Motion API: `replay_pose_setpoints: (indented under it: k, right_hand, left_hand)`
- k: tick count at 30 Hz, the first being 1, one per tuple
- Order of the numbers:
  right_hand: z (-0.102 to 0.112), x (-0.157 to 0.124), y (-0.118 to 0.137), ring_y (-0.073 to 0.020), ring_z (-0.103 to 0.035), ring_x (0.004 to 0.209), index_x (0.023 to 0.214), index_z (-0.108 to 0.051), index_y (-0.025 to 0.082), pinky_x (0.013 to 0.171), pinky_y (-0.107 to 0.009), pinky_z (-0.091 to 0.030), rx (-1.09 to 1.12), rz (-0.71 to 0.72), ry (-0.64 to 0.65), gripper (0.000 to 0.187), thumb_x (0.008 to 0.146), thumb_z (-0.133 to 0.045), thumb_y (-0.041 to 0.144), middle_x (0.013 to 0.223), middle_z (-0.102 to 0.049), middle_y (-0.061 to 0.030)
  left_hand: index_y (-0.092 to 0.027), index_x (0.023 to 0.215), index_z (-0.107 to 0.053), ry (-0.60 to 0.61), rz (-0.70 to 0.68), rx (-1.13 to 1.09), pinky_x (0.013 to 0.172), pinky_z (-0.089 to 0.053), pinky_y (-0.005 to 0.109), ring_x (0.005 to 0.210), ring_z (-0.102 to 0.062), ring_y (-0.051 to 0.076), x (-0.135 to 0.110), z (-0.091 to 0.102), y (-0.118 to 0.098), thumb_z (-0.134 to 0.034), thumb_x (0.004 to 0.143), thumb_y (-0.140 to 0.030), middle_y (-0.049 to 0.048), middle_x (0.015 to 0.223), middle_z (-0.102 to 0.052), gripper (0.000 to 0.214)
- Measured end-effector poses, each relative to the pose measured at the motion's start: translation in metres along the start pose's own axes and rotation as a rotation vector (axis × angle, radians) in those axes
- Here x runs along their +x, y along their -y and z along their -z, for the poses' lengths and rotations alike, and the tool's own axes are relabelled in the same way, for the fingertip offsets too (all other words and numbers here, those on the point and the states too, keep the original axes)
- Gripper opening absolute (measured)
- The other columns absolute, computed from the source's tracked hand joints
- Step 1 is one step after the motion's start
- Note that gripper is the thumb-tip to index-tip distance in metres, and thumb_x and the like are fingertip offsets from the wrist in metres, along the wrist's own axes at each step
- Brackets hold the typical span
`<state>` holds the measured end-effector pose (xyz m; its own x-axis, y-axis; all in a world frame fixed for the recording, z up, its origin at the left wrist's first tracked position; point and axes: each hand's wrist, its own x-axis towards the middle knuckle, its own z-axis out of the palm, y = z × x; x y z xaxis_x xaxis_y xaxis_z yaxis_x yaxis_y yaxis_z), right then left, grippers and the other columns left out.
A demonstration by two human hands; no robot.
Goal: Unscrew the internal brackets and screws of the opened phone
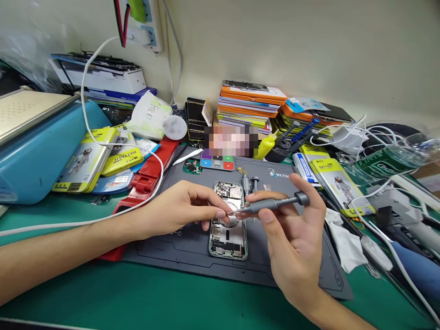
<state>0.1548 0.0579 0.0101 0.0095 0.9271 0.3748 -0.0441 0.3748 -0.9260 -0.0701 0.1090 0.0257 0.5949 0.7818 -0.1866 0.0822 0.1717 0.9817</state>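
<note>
An opened phone (228,231) lies face down on a dark grey work mat (192,250), its inner parts showing. My right hand (292,238) is closed round a grey precision screwdriver (275,204), held level above the phone with its tip pointing left. My left hand (185,208) hovers over the phone's upper left, its fingertips pinched together at the screwdriver's tip; what they pinch is too small to make out. Two spare grey screwdriver bits (250,183) lie on the mat just beyond the phone.
A blue machine (37,146) stands at the left, with yellow battery boxes (85,160) and a red tool (144,183) beside it. Stacked orange and coloured cases (250,105) line the back wall. White cables (381,201), boxes and tissues crowd the right side.
</note>
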Motion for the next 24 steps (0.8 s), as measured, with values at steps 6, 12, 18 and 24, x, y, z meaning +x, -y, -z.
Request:
replay_pose_setpoints:
  k: [6, 12, 18, 24]
  right_hand:
    - [-0.0004, 0.0006, 0.0008, -0.0203, -0.08, 0.093, 0.153, -0.04, 0.036, 0.079, -0.04, -0.073, 0.001, -0.011, 0.014, 0.051, 0.109, -0.061, 0.02, 0.113, -0.076, -0.0049]
    - [-0.0006, 0.0017, 0.0004, -0.0176, -0.08, 0.085, 0.151, -0.042, 0.036, 0.077, -0.036, -0.073, 0.061, -0.05, 0.024, 0.049, 0.109, -0.062, 0.021, 0.114, -0.078, -0.0047]
    - [-0.0006, 0.004, 0.0013, -0.0174, -0.08, 0.086, 0.15, -0.043, 0.036, 0.074, -0.034, -0.072, 0.086, -0.078, 0.043, 0.048, 0.109, -0.063, 0.023, 0.11, -0.078, -0.0034]
    - [0.0022, 0.0059, -0.0003, -0.0186, -0.08, 0.081, 0.151, -0.041, 0.035, 0.072, -0.036, -0.072, 0.047, -0.106, 0.059, 0.049, 0.108, -0.064, 0.03, 0.115, -0.079, -0.0058]
  left_hand:
    - [-0.019, 0.098, -0.086, 0.001, 0.034, -0.076, 0.064, -0.056, 0.021, 0.063, -0.069, 0.009, 0.0011, 0.0006, 0.0021, -0.082, 0.093, -0.026, 0.0024, 0.094, -0.084, 0.009]
    - [-0.018, 0.094, -0.086, 0.014, 0.046, -0.1, 0.065, -0.056, 0.021, 0.062, -0.069, 0.01, 0.002, 0.0001, 0.002, -0.083, 0.091, -0.024, 0.0031, 0.093, -0.085, 0.007]
    - [-0.019, 0.098, -0.086, 0.033, 0.038, -0.069, 0.064, -0.052, 0.021, 0.064, -0.071, 0.01, 0.0014, 0.0017, 0.0039, -0.081, 0.094, -0.027, 0.0028, 0.096, -0.085, 0.009]
    - [-0.019, 0.099, -0.085, 0.032, 0.051, -0.027, 0.063, -0.051, 0.022, 0.066, -0.072, 0.012, 0.0005, 0.0018, 0.0045, -0.08, 0.095, -0.029, 0.0047, 0.099, -0.085, 0.013]
